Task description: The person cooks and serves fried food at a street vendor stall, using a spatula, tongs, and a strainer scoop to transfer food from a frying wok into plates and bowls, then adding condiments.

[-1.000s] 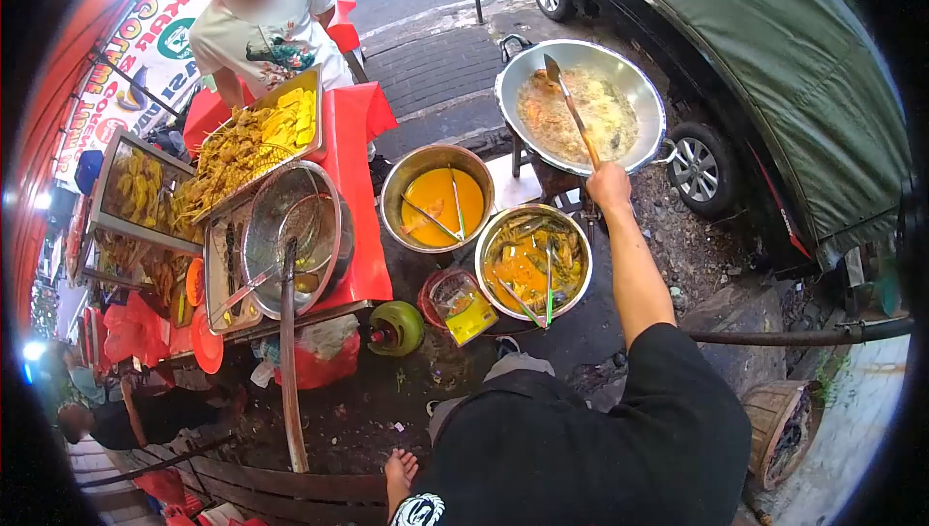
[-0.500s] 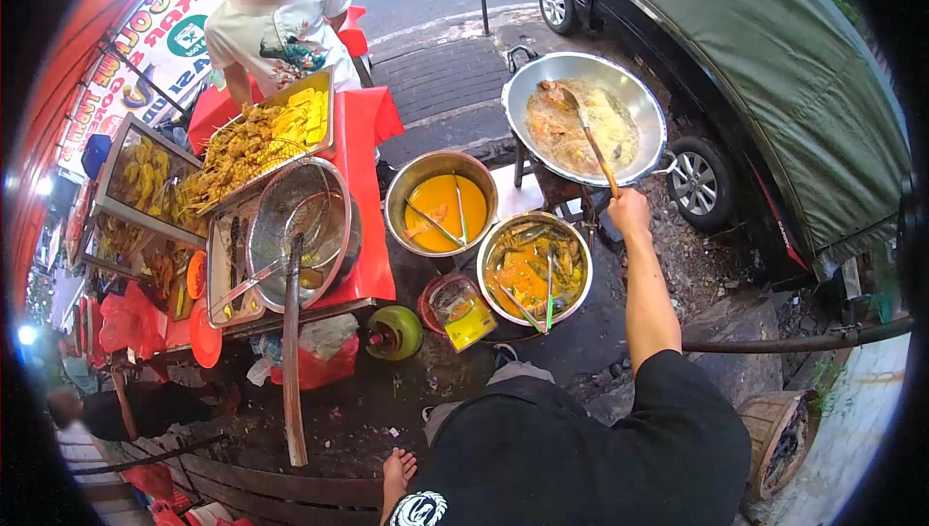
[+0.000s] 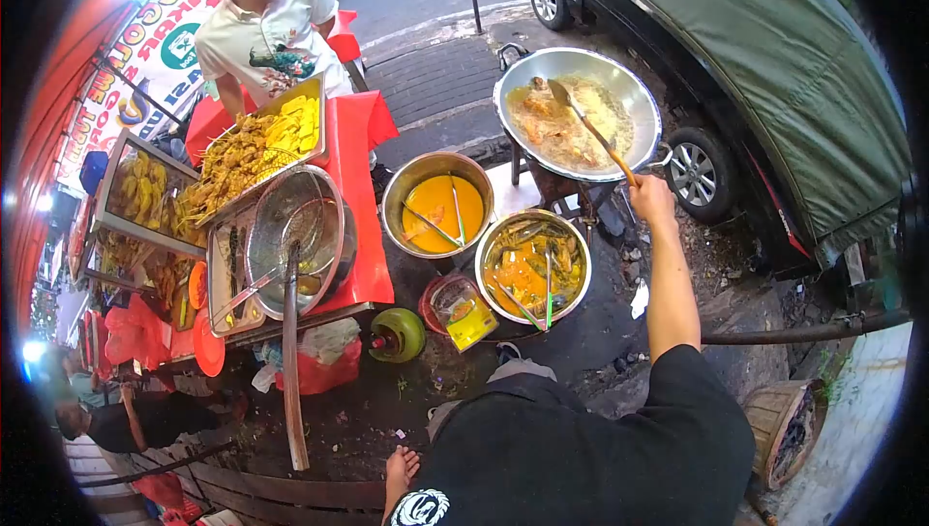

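My right hand [image 3: 654, 201] is closed around the handle end of a wooden spatula [image 3: 605, 144]. The spatula's darker head reaches into a wide metal wok [image 3: 643, 129], where reddish-brown pieces [image 3: 542, 120] lie in bubbling, foamy oil. My left hand [image 3: 401, 468] hangs low beside my body, its fingers loosely bent and holding nothing. Between me and the wok stand two metal pots of orange liquid: one pot [image 3: 390, 199] with tongs [image 3: 458, 209] in it, the nearer pot [image 3: 481, 274] with fish-like pieces and green-handled tongs [image 3: 549, 289].
On the left, a red-covered table [image 3: 373, 265] carries a tray of yellow fried food [image 3: 252, 153] and a large mesh strainer [image 3: 290, 207] whose long handle juts towards me. A green gas cylinder [image 3: 396, 334] stands on the ground. A person [image 3: 276, 52] is behind the table; a vehicle [image 3: 697, 71] stands at right.
My right hand has moved slightly right and towards the wok's near rim, still gripping the spatula. The spatula's head has shifted a little within the oil. My left hand stays low.
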Available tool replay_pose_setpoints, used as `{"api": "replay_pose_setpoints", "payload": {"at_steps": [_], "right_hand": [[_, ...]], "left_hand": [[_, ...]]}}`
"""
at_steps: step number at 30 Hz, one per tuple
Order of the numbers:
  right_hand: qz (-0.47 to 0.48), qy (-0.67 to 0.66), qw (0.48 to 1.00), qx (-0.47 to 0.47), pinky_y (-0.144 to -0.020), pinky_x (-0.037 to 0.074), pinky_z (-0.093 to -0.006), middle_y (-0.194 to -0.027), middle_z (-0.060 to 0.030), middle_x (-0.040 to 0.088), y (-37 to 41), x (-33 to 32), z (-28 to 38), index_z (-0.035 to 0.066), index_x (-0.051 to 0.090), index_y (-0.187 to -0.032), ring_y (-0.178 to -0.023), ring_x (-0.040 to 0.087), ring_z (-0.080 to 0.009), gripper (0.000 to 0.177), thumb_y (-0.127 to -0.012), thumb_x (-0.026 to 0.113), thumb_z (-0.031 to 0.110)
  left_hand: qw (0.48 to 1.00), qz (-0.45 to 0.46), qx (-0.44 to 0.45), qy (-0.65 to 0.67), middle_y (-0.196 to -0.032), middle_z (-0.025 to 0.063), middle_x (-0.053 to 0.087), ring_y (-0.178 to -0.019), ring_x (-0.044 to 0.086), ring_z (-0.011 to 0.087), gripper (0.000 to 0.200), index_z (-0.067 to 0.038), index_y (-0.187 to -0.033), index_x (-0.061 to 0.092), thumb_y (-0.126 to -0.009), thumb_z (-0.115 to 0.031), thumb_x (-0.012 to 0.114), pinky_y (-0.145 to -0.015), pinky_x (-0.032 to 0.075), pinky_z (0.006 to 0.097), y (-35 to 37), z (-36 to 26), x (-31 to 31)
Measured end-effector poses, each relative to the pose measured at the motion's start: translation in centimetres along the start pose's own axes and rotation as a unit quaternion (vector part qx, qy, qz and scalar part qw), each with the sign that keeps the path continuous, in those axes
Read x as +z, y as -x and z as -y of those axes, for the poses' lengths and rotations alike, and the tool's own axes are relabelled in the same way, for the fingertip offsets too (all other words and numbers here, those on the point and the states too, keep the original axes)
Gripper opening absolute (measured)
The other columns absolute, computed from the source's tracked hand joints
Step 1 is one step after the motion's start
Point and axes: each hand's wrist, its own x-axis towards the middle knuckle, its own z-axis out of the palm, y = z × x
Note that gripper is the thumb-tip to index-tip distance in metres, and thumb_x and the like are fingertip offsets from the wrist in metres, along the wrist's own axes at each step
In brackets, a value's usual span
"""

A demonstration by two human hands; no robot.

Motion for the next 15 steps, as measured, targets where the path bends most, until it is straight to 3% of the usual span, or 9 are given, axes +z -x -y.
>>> {"api": "replay_pose_setpoints", "payload": {"at_steps": [5, 10, 15], "right_hand": [[-0.023, -0.026, 0.999, 0.001, -0.079, 0.049, -0.0495, -0.091, -0.022, 0.066, 1.2, -0.2, 1.2, 0.011, 0.07, -0.1, -0.091, 0.063, -0.0414, 0.021, -0.082, 0.061, 0.019], [0.019, -0.015, 0.999, 0.025, -0.082, 0.05, -0.0474, -0.096, -0.0195, 0.068, 3.9, -3.2, 2.9, 0.012, 0.071, -0.102, -0.093, 0.064, -0.0371, 0.024, -0.081, 0.063, 0.019], [0.013, -0.004, 0.999, 0.044, -0.083, 0.051, -0.0464, -0.097, -0.0183, 0.068, 2.9, -1.2, 2.7, 0.013, 0.072, -0.102, -0.093, 0.065, -0.0357, 0.024, -0.081, 0.062, 0.019]], "left_hand": [[1.0, -0.014, 0.01, -0.009, -0.098, 0.0075, 0.065, -0.084, 0.064, 0.0223, 0.039, -0.008, -0.116, 0.055, -0.098, -0.042, 0.047, -0.072, 0.053, 0.0376, 1.1, -1.5, 1.3], [1.0, -0.003, 0.015, 0.005, -0.102, 0.0079, 0.064, -0.087, 0.064, 0.0236, 0.04, -0.008, -0.119, 0.054, -0.098, -0.042, 0.047, -0.074, 0.052, 0.0376, 1.0, -1.0, 1.2], [1.0, -0.025, 0.011, 0.014, -0.096, 0.01, 0.065, -0.084, 0.065, 0.0253, 0.035, -0.009, -0.111, 0.055, -0.097, -0.041, 0.05, -0.073, 0.053, 0.0373, 0.2, 0.8, 1.0]]}}
